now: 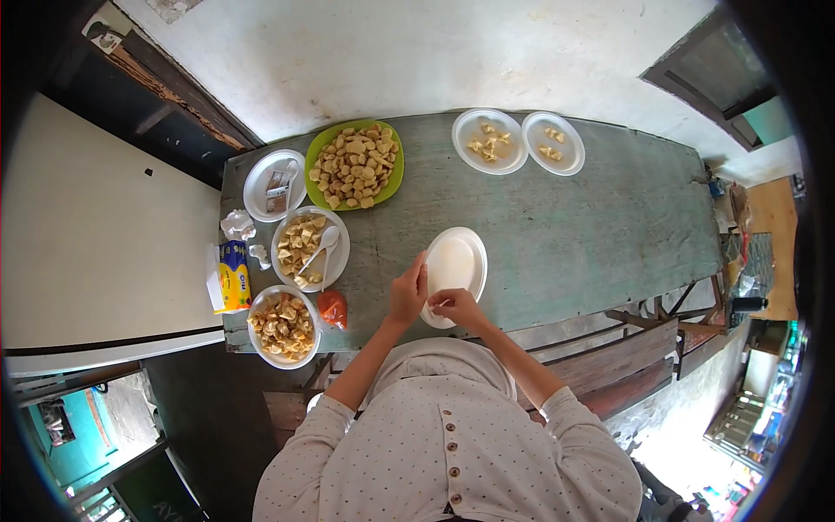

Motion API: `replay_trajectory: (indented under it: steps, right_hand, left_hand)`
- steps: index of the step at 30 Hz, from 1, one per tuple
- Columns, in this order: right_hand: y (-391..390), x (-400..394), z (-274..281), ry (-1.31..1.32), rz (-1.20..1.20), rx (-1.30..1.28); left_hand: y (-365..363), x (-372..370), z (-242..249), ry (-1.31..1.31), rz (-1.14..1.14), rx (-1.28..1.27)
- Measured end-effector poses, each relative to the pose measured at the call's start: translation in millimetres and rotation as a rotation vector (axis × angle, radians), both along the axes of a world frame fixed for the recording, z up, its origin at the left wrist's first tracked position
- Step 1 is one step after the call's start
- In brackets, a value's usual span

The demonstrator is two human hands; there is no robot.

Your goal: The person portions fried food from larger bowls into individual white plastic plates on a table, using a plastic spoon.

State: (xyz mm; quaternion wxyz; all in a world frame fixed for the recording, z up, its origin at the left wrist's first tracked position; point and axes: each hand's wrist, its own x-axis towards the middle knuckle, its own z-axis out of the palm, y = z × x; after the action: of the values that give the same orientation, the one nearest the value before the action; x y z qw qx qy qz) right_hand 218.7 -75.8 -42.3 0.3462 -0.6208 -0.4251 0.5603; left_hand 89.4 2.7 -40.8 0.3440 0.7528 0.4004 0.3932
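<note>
A white oval plate [458,259] lies near the table's front edge, with no food visible on it. My left hand [408,291] is at the plate's left rim, fingers pressed together and upright; its grip is partly hidden. Over the plate's near end is my right hand [457,306], its fingers curled in a pinch; whatever they hold is too small to make out. Farther back stand two white plates, one [472,159] and another [566,160], each with small pale pieces of food.
On the left are a green plate of round pieces [397,177], white bowls of cut food [341,258] [261,337], a white plate [256,187], an orange bag [332,310] and a yellow-blue pack [234,277]. A wooden bench [622,361] stands at the front right.
</note>
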Motion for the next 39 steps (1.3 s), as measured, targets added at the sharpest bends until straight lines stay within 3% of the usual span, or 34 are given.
replay_trajectory:
  steps: [1,2,4,6,10,12,15,27,39]
  right_hand:
    - [5,0,4,0.241,-0.045,-0.111]
    - [8,-1,4,0.242,-0.042,-0.111]
    - [13,-2,6,0.467,-0.257,-0.118]
    - [15,0,3,0.461,-0.275,-0.087]
    - [18,-6,8,0.105,-0.174,0.091]
    - [18,-9,15,-0.027,-0.117,0.113]
    - [19,-11,19,-0.189,-0.139,0.251]
    - [16,-5,41,-0.286,-0.126,0.289]
    - [15,-9,50,-0.438,-0.125,0.343]
  left_hand:
    - [1,0,-2,0.001,0.001,0.001]
    - [2,-1,-4,0.007,0.045,-0.065]
    - [4,-2,-2,0.011,0.096,-0.131]
    - [4,-3,0,0.004,0.119,-0.280]
    - [7,-7,-9,-0.132,0.112,-0.296]
    - [9,-13,-4,-0.358,0.018,-0.820]
    - [9,-14,7,-0.462,-0.029,-1.016]
    - [5,-17,14,-0.416,-0.214,-0.972]
    - [3,-11,15,-0.357,-0.228,-0.846]
